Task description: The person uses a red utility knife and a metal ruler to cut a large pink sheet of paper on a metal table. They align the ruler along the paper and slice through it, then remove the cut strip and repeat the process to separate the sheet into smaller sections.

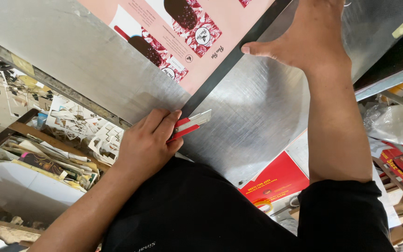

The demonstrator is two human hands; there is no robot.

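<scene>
A single head-worn camera looks steeply down from just above the person's chest, close enough that the dark shirt (187,210) fills the bottom of the frame. The view is tilted (the edges of the metal tabletop (257,116) run diagonally across it), so the table slants from upper left to lower right. Both forearms enter from the bottom edge and reach away from the lens. The floor beside the table shows at left and right.
</scene>
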